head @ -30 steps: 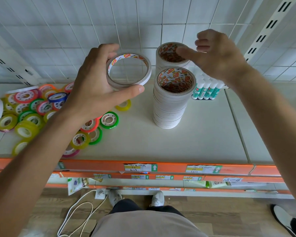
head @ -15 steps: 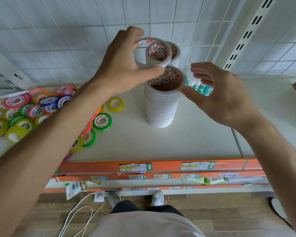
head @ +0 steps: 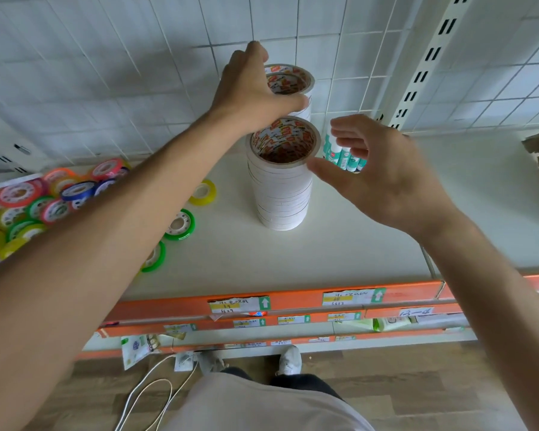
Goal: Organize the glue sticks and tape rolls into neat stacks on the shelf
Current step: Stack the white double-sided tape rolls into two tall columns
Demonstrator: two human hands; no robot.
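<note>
Two stacks of white tape rolls on shelf (head: 339, 244): front stack (head: 280, 194), back stack (head: 299, 88) by the wall. Left hand (head: 249, 91) grips top roll (head: 288, 80) on back stack. Right hand (head: 377, 172) loose, fingers apart, holding nothing, beside front stack. Glue sticks (head: 339, 155) behind it. Coloured rolls (head: 44, 203) scattered left.

Single head-worn view, steeply down, close over the shelf (head: 293, 259).

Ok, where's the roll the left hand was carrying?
In the head view the left hand holds that roll on top of the rear white tape stack, against the tiled wall, behind the front stack.
</note>
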